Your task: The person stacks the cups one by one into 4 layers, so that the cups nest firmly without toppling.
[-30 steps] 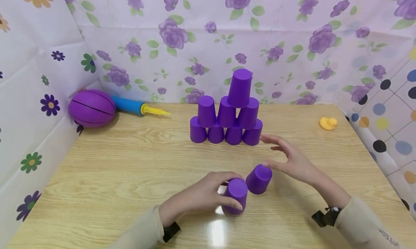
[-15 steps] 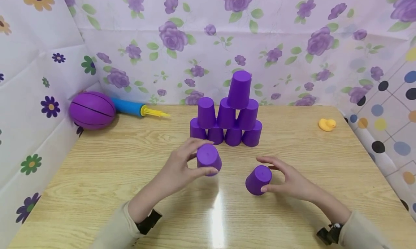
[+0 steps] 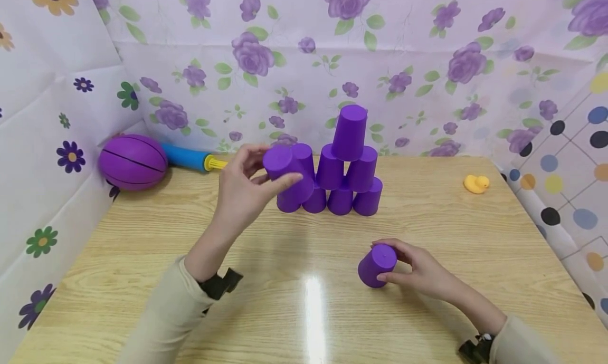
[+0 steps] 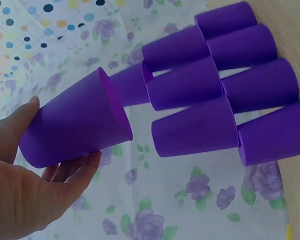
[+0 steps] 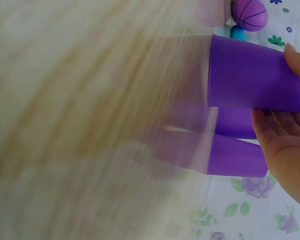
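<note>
My left hand [image 3: 239,192] grips an upside-down purple cup [image 3: 279,161], slightly tilted, between thumb and fingers. It is raised and overlaps the left end of a cup pyramid in the head view. In the left wrist view that held cup [image 4: 75,122] is apart from the middle row's left cup [image 4: 192,127]. The pyramid has a bottom row [image 3: 340,200] of several cups, a middle row of three and a single top cup [image 3: 350,133] toward the right. Nearer the front, my right hand [image 3: 423,269] pinches another upside-down cup [image 3: 375,269], which stands on the table.
A purple ball [image 3: 133,162] sits at the back left corner beside a blue hand pump [image 3: 185,157] with a yellow nozzle. Toward the back right is a yellow rubber duck [image 3: 476,184]. Floral sheeting [image 3: 204,53] hangs behind the wooden table [image 3: 157,264].
My left hand has lifted its cup from the front middle, up and leftward to the pyramid's left side. The right hand has come down around the other cup and now holds it.
</note>
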`<action>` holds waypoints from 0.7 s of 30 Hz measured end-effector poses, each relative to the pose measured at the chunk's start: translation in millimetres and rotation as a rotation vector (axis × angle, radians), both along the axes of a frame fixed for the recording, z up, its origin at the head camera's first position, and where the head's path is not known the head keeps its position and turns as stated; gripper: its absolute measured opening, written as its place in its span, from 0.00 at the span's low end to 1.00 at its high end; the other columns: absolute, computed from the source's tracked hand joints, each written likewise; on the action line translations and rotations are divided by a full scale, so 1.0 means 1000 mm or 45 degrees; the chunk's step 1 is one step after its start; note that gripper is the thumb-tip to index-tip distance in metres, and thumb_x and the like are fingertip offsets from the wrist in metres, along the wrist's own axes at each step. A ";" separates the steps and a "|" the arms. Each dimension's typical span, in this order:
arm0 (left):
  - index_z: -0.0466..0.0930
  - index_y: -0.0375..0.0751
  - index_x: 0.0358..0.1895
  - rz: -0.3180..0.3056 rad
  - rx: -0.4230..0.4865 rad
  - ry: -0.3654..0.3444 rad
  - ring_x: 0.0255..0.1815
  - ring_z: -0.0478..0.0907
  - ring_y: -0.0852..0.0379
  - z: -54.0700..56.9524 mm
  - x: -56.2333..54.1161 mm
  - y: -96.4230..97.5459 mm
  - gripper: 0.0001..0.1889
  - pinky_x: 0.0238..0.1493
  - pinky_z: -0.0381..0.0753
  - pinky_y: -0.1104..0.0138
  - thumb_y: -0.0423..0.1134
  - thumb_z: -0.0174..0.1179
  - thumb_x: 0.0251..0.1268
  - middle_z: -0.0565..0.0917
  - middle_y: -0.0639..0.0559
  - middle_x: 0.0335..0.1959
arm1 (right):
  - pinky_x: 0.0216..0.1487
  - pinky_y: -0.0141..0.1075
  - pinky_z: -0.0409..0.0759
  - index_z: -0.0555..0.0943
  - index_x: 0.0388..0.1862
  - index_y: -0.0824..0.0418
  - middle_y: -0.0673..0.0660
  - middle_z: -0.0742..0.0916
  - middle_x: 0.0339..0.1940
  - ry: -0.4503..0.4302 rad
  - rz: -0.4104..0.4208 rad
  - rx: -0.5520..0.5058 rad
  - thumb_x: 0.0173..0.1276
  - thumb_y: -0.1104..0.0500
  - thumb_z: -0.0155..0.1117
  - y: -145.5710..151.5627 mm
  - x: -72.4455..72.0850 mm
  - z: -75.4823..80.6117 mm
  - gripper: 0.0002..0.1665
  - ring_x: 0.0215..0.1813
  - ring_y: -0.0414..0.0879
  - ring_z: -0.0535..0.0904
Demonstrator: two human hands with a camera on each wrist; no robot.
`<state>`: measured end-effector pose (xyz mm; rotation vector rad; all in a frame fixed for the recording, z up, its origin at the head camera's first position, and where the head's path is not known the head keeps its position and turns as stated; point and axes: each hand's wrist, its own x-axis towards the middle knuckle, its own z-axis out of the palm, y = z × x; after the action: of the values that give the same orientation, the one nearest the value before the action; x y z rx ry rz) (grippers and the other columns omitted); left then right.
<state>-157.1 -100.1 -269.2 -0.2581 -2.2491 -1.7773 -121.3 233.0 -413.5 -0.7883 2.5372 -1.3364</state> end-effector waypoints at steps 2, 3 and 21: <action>0.73 0.40 0.53 0.013 0.025 0.003 0.47 0.79 0.57 0.003 -0.012 0.002 0.32 0.48 0.82 0.65 0.43 0.75 0.42 0.82 0.49 0.48 | 0.59 0.32 0.75 0.72 0.60 0.61 0.51 0.81 0.55 -0.011 -0.006 0.002 0.54 0.49 0.72 0.000 0.000 0.002 0.37 0.56 0.40 0.77; 0.73 0.40 0.53 0.021 0.032 0.003 0.47 0.79 0.57 0.005 -0.018 0.003 0.31 0.48 0.81 0.65 0.43 0.75 0.43 0.82 0.49 0.48 | 0.58 0.33 0.76 0.73 0.60 0.61 0.51 0.82 0.54 -0.009 -0.007 0.006 0.53 0.49 0.72 0.000 0.000 0.003 0.37 0.55 0.40 0.77; 0.75 0.45 0.56 0.000 0.301 -0.043 0.51 0.76 0.57 0.007 -0.094 0.025 0.31 0.53 0.78 0.70 0.43 0.74 0.44 0.79 0.50 0.50 | 0.49 0.31 0.81 0.75 0.57 0.60 0.55 0.84 0.50 0.062 0.071 0.088 0.57 0.48 0.69 -0.002 -0.002 0.011 0.30 0.50 0.46 0.81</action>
<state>-251.6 -75.2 -262.7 -0.1815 -2.0339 -2.0380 -123.7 231.5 -403.0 -0.8812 2.5632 -1.2206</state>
